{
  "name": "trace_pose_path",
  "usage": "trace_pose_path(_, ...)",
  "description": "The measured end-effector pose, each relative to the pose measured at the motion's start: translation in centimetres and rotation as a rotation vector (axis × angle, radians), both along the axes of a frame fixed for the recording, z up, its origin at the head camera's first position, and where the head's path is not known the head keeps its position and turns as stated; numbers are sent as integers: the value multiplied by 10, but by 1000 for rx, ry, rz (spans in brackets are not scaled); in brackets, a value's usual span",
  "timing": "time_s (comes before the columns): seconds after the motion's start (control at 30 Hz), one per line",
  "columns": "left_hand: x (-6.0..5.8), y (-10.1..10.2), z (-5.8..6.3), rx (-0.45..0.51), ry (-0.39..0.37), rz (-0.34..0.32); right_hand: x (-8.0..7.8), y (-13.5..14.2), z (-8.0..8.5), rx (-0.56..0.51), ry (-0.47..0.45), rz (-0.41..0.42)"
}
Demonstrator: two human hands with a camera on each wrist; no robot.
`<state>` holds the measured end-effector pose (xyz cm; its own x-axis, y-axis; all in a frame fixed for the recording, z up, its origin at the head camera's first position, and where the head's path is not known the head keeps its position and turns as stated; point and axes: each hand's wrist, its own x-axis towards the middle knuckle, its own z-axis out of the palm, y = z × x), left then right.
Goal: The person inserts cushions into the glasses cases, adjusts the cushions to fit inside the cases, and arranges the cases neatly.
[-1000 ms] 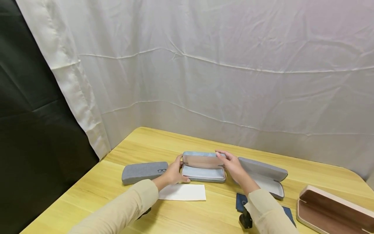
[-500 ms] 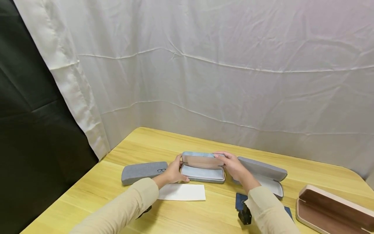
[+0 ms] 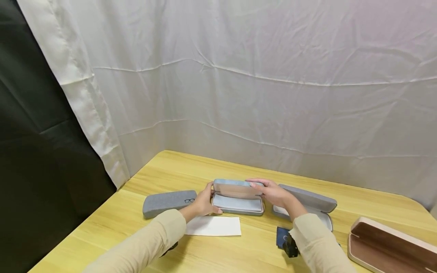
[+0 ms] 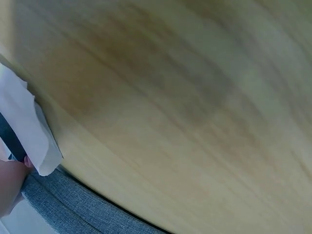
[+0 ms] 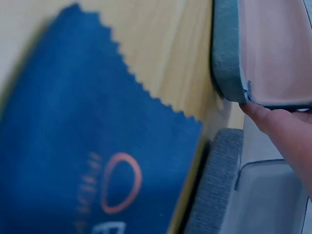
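Note:
A light blue glasses case (image 3: 238, 212) stands open on the table, pink-lined under its raised lid. Inside its base lies a folded pale blue cloth (image 3: 235, 203). My left hand (image 3: 203, 203) grips the left end of the case, thumb near the front corner and fingers behind. At the lid's right end my right hand (image 3: 273, 192) pinches the edge, with fingers over the back. In the right wrist view, the case (image 5: 226, 53) shows its corner above a finger of my right hand (image 5: 287, 131). Only a sliver of my left hand (image 4: 9, 180) appears in the left wrist view.
Left of the case lies a closed grey glasses case (image 3: 167, 203) with a spectacles print. A white cloth or paper (image 3: 215, 226) lies in front. To the right are an open grey case (image 3: 317, 199), a navy cleaning cloth (image 3: 281, 236) and an open brown-lined case (image 3: 382, 246).
My right hand has shifted slightly left along the lid edge, its thumb coming further over the front. The lid leans a little further forward. My left hand stays at the left end.

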<state>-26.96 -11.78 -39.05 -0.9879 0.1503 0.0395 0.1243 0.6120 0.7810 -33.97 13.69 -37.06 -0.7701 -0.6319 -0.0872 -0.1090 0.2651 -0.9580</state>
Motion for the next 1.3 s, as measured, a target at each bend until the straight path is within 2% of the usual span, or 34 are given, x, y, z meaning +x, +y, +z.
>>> trace_pose_path(0.23, 0, 0, 0, -4, 10, -4, -6, 5, 2, 18, -32, 103)
trace_pose_path(0.43, 1, 1, -1, 3, 5, -1, -7, 7, 4, 28, -25, 163)
trace_pose_path(0.67, 2, 1, -1, -2, 3, 4, -6, 6, 7, 113, -3, 177)
trace_pose_path(0.83, 1, 0, -1, 3, 3, 2, -7, 5, 10, 126, 21, 199)
trace_pose_path(1.0, 1, -1, -1, -12, 3, 1, -7, 5, 10, 130, 78, 220)
trace_pose_path(1.3, 2, -3, -1, -50, 18, -19, 2, 5, 7, 155, 183, 191)
